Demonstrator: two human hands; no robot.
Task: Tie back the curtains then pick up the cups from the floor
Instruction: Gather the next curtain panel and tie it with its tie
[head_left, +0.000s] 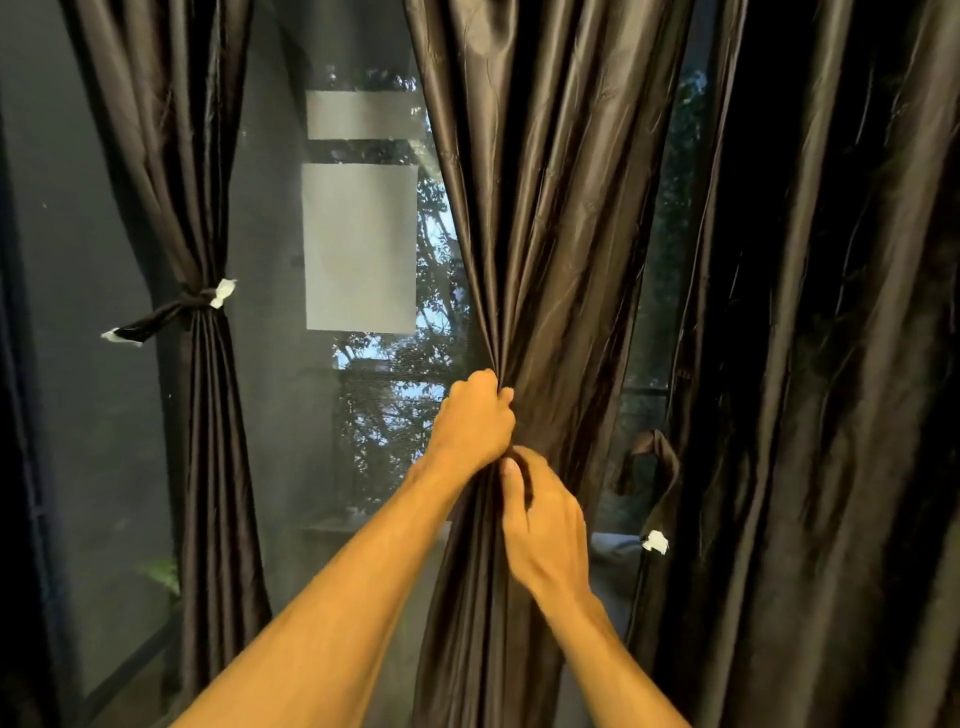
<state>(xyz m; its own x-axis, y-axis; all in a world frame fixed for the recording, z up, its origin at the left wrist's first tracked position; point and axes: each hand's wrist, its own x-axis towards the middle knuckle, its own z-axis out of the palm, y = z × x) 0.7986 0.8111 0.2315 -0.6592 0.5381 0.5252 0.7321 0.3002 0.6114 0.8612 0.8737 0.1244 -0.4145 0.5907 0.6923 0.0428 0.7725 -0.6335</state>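
Fabric of the middle curtain (545, 208), dark and glossy, was gathered into a tight bunch at the centre of the view. The bunch was held at roughly mid-height, its folds drawn down from above into one narrow neck, apparently so that a tie could be passed around it. The left hand (475, 421) was clenched around that neck from the window side. Directly beneath and touching it, the right hand (540, 519) was wrapped around the same bunch, thumb pointing up, seemingly so that the pleats below could not spread.

Just to the right, a loose tieback (662, 447) of the same dark cloth was seen hanging in a loop, a white tag (655, 541) at its lower end. It was not yet around the fabric. Further right, another curtain (831, 364) was hanging ungathered. At the far left, a third curtain (202, 156) was already cinched by a knotted tie (189, 306) with white ends.

Between the curtains, window glass (270, 415) was exposed, with two pale sheets (358, 249) fixed to it and foliage (395, 415) visible outside. No cups were shown in this view.
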